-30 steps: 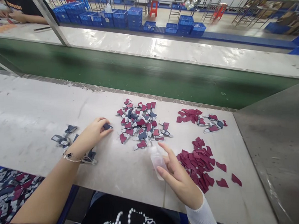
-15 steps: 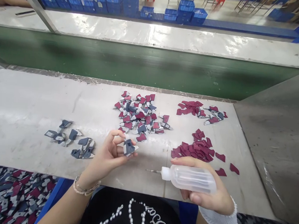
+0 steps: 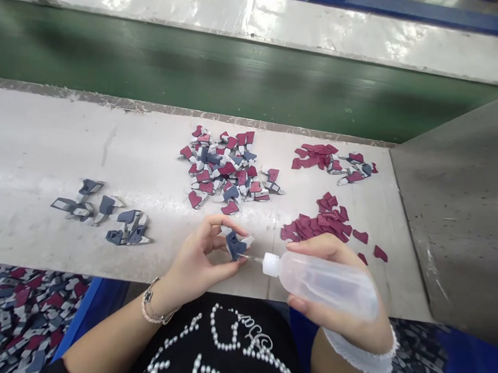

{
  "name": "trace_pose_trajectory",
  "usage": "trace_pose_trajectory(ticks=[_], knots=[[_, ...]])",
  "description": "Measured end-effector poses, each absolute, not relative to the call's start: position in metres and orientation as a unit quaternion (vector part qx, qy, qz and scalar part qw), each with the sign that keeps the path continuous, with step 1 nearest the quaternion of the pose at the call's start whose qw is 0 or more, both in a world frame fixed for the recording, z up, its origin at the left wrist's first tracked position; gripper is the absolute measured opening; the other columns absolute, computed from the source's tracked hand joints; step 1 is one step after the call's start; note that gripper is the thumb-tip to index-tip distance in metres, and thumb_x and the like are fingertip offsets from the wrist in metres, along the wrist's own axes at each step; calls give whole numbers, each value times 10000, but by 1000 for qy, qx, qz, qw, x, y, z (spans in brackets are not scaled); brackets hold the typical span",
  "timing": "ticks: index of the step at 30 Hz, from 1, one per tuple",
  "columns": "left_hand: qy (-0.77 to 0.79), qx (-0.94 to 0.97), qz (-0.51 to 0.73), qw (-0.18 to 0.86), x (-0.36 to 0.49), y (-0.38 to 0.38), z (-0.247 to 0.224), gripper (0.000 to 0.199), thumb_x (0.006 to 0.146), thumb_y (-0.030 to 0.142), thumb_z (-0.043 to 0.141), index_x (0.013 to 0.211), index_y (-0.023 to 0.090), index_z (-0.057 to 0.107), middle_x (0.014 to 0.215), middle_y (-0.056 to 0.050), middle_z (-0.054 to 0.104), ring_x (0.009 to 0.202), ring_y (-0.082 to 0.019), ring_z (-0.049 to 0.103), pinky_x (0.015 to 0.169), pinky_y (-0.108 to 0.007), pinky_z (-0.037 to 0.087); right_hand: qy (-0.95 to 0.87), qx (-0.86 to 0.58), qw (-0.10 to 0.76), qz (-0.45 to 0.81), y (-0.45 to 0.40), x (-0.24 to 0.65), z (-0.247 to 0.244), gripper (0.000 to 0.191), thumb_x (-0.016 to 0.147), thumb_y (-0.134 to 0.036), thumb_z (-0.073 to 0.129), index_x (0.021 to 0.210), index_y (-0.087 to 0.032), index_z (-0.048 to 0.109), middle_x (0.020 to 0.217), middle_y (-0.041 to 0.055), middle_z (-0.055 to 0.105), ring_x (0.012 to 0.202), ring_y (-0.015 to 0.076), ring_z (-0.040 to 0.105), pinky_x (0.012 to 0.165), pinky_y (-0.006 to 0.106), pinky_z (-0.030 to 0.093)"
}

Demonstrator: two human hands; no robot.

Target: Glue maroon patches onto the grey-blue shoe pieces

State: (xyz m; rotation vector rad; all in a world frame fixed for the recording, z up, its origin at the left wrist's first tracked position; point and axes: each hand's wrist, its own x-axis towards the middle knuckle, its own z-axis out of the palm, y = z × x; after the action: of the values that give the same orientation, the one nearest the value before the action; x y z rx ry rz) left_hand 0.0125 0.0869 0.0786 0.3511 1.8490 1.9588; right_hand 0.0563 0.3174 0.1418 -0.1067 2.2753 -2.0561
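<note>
My left hand [image 3: 199,256] pinches a small navy-and-white fabric piece [image 3: 234,246] between thumb and fingertips, above the white table [image 3: 46,142]. My right hand [image 3: 342,325] grips a translucent plastic squeeze bottle [image 3: 323,282] on its side. The bottle's thin metal needle tip [image 3: 249,258] reaches the lower edge of the held piece. Just beyond the hands lies a mixed heap of maroon and navy pieces [image 3: 220,165]. A loose pile of maroon pieces [image 3: 318,221] sits just past my right fingers.
Navy pieces [image 3: 101,212] lie at the table's left, and a maroon-and-navy group [image 3: 329,160] at the far right. A green conveyor belt [image 3: 238,69] runs behind the table. A grey metal panel [image 3: 452,203] borders the right. A patterned heap [image 3: 17,313] lies below the front edge.
My left hand has carried the piece rightward from the table, and my right hand has picked up the bottle. The needle tip has closed the gap and now meets the piece. The view has tilted down.
</note>
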Motion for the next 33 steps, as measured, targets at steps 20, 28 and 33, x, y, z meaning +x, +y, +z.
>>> trace_pose_trajectory(ticks=[20,28,33], knots=[[693,154,679,188,25,91,99,461,816,164,772,1147,308,485,1169,-14,709,978,-157,693,742,-248,570,873,-96,-99,-468,281,48,163,215,704,-176,718,850,-240,573,667,-49,674,514,115,650,510,205,553],[700,157,673,179,24,91,100,467,809,148,776,1135,306,481,1165,-4,717,973,-151,683,742,-250,553,882,-118,-110,-443,278,48,162,247,734,-179,715,924,-249,573,748,-43,703,575,128,676,615,227,597],[700,156,674,180,23,92,100,467,804,157,785,1137,303,491,1170,-3,718,926,-137,683,741,-247,550,874,-112,-94,-463,280,49,163,252,734,-156,734,899,-252,569,710,-56,676,560,115,656,566,207,568]])
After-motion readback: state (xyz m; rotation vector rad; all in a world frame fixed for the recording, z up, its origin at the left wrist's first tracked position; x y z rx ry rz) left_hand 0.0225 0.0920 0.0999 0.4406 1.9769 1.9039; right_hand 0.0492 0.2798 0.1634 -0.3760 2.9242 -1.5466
